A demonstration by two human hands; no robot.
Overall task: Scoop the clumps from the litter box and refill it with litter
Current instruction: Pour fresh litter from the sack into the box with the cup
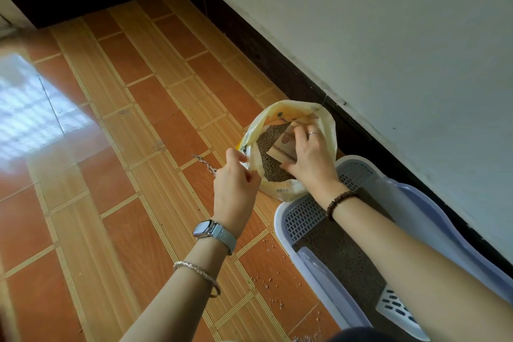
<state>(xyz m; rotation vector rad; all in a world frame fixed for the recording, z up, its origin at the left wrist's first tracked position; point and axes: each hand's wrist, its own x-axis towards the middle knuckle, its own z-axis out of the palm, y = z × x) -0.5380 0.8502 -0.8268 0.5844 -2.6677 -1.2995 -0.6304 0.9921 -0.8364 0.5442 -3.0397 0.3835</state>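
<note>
While the left hand (236,178) pinches the near-left rim of the litter bag (327,119), fingers closed on the plastic, the right hand (312,157) is inside the bag's mouth w/ fingers wrapped round a piece of cardboard (283,147) lying on the brown litter (268,155). Bag stands open on the tiled floor (138,147), just ahead of both hands. Litter box (280,219), pale purple, sits under & behind the right forearm, along the wall; its grid ledge is next to the bag. Slotted scoop (394,305) rests in the box near the right elbow. Stray granules (268,283) dot the floor btw the left forearm & box. Watch (206,229) on left wrist, bead bracelet (338,201) on right.
</note>
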